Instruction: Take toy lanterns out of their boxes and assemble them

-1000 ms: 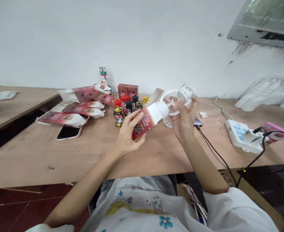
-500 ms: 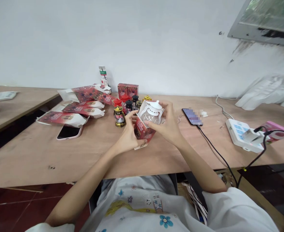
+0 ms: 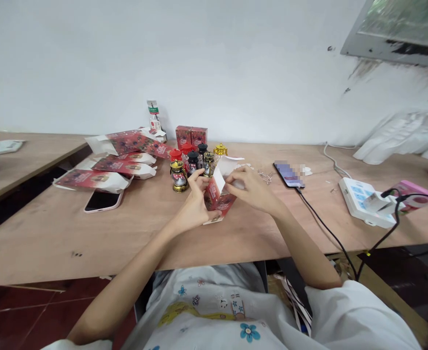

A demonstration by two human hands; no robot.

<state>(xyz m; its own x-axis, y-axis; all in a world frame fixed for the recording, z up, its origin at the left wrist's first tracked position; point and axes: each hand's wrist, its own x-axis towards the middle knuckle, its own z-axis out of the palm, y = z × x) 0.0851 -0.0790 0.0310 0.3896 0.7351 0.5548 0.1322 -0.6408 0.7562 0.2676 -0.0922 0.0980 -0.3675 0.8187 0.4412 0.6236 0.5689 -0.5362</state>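
Note:
My left hand (image 3: pixel 192 205) is closed around the left side and bottom of a small red printed carton (image 3: pixel 227 205), which stands tilted above the table with its white flaps up. At the carton's open top, my right hand (image 3: pixel 251 188) has its fingers bent and pressed at the rim. The white toy lantern is down inside, hidden by the flaps and fingers. Just beyond the left hand stand several small lanterns: a black-and-gold one (image 3: pixel 179 177), a red one (image 3: pixel 175 155), a black one (image 3: pixel 193 164) and a gold-topped one (image 3: pixel 220 149).
Flattened red cartons (image 3: pixel 97 179) lie piled at left, over a pink-edged phone (image 3: pixel 103 201). Two closed red boxes (image 3: pixel 191 136) stand by the wall. Small white bits (image 3: pixel 265 176), a charging phone (image 3: pixel 289 175) and a power strip (image 3: pixel 363 201) with cables are at right.
The white lantern has gone down into the carton and out of sight. My right hand has shifted from the lantern's side to the carton's rim; my left hand keeps its hold.

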